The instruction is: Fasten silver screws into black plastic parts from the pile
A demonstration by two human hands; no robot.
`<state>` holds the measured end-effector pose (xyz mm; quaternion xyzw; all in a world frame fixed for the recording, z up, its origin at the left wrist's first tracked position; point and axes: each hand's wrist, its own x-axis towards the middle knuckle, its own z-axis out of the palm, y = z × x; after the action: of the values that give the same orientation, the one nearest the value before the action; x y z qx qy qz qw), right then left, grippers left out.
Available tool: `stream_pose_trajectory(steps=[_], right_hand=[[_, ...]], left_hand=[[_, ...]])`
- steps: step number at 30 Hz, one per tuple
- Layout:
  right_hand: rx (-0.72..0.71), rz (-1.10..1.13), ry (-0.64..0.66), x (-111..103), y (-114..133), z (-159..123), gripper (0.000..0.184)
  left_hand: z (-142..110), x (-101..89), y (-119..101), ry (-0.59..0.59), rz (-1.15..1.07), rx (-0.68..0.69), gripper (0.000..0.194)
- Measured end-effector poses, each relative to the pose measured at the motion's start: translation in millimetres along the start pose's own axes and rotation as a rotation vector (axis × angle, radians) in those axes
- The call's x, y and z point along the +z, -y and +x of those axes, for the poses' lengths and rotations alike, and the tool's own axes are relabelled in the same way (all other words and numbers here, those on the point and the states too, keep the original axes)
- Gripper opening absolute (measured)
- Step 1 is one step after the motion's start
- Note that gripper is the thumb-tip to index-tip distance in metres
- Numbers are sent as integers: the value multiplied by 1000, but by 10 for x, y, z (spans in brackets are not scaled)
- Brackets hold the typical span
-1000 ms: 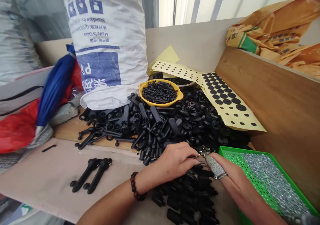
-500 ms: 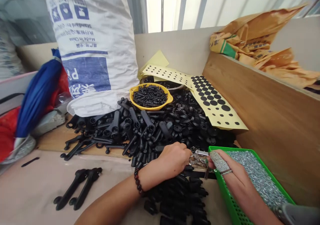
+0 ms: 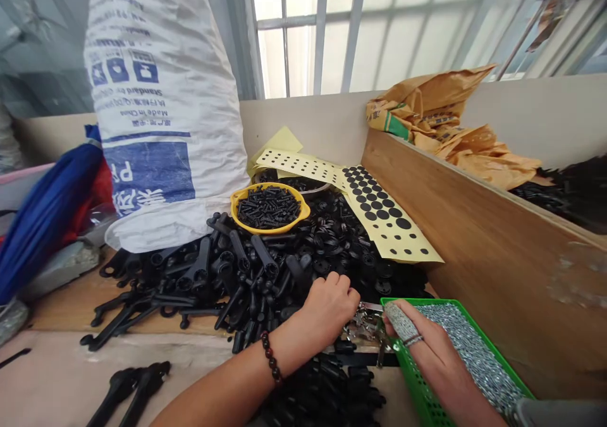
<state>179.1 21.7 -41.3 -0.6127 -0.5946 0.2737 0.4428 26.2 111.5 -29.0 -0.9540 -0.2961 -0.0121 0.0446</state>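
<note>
My left hand (image 3: 331, 307), a beaded bracelet at its wrist, is closed at the left side of a small metal fixture (image 3: 365, 331). Its fingertips are turned away, so what they pinch is hidden. From the fixture a flat metal lever (image 3: 371, 307) runs into my right hand (image 3: 420, 335), whose fingers are closed around its end. A grey knitted sleeve held by a dark band covers one right finger. Below the fixture lie several rows of black plastic parts (image 3: 317, 386). Black handle-like arms (image 3: 199, 269) are heaped beyond my left hand.
A green basket (image 3: 493, 335) of small metal pins stands beside my right hand, against a wooden divider (image 3: 474, 224). Behind the heap are a yellow bowl (image 3: 303, 215) of black screws, sticker sheets (image 3: 379, 228) with black dots and a tall white sack (image 3: 213, 111). Two black arms (image 3: 128, 389) lie front left.
The view has tilted up and swung right, so most things sit lower and further left. Both hands stay at the metal fixture, with little visible change in their grip.
</note>
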Motion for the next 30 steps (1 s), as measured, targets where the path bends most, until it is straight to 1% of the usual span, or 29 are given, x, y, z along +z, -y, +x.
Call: stream_pose_trajectory(steps=[5,8,11,13,17,20,24,28,30], right_hand=[[55,-9,-9,64,-13,-7,22],[65,0,-11,78,-12,-4,23],[64,17,-8,85,-20,5,20],[60,33,-10,93,-31,11,19],[60,68,-8,110,-38,17,19],[69,101,-17,109,-6,21,21],[86,164,8,99,73,48,27],[211,368,40,134,136,95,35],[268,464,51,166,166,100,36]], left_hand=[[71,45,-42,4,50,35,6],[72,58,-1,6,62,68,7],[57,54,44,14,61,104,7],[53,48,56,18,57,100,7],[63,43,59,14,22,50,7],[46,31,91,-16,-40,13,6],[-26,-19,181,-93,-167,-56,9],[-120,-114,241,-189,-332,-111,3],[-193,-177,226,-235,-457,-154,7]])
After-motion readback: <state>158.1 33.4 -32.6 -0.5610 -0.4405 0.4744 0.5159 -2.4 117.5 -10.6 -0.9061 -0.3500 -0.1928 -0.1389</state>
